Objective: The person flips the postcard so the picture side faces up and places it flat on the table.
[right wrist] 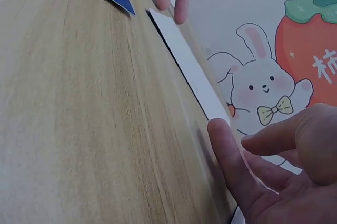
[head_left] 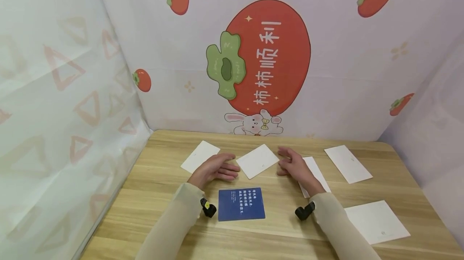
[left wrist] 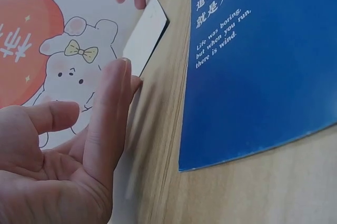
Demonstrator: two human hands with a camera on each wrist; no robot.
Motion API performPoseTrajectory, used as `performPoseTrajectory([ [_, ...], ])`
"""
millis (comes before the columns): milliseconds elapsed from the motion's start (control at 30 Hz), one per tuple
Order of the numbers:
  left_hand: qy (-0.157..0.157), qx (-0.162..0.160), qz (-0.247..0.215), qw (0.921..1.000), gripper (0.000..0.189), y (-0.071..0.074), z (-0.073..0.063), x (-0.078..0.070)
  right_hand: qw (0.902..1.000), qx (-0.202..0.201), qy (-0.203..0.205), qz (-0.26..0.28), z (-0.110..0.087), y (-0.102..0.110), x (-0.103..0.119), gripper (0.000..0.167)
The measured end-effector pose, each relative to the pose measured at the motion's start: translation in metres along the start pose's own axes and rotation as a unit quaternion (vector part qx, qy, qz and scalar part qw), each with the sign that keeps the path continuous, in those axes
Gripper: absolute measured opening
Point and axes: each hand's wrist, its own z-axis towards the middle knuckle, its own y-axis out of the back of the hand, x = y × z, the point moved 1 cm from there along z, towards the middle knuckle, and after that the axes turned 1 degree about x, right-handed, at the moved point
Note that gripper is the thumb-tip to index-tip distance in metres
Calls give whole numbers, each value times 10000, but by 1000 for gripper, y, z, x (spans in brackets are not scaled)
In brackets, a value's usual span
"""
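Cream-sleeved left hand (head_left: 217, 168) and right hand (head_left: 295, 167) flank a white card (head_left: 257, 161).
Both hands loosely spread, holding nothing; contact with the white card cannot be confirmed. Blue card (head_left: 241, 204) lies flat nearer the person, between the wrists; other cards (head_left: 349, 164) lie about the worktop (head_left: 282, 246). Stock appears thin: any lift would best have one corner steadied, a fingertip eased under the opposite edge, no bending.

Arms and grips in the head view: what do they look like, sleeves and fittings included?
Plain, cream-coloured long sleeves cover the arms: left sleeve, right sleeve. A small black device sits at each wrist; the left device carries a yellow patch, while the right device shows none. Left grip and right grip are ungloved. I see no cables.
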Motion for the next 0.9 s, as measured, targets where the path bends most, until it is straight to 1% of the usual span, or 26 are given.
performPoseTrajectory([
  [167,-10,22,-33,10000,58,-1,0,-3,9999,25,-100,100,2,-2,4,61],
  [367,-29,71,-64,10000,56,-2,1,-4,9996,56,-250,148,4,-4,8,57],
  [433,-29,62,-83,9999,56,-3,1,-3,9993,90,-297,216,4,-4,10,56],
  [533,-15,69,-128,9999,56,-3,1,-3,9978,133,-433,476,5,-3,11,57],
  [633,8,78,-166,9998,56,-3,1,-1,9945,11,-664,809,6,-2,10,57],
  [733,-1,85,-170,9998,55,-4,1,0,9922,-120,-770,976,7,0,9,55],
  [900,-41,60,-204,9998,55,-3,1,1,9906,-312,-698,1131,7,2,9,53],
])
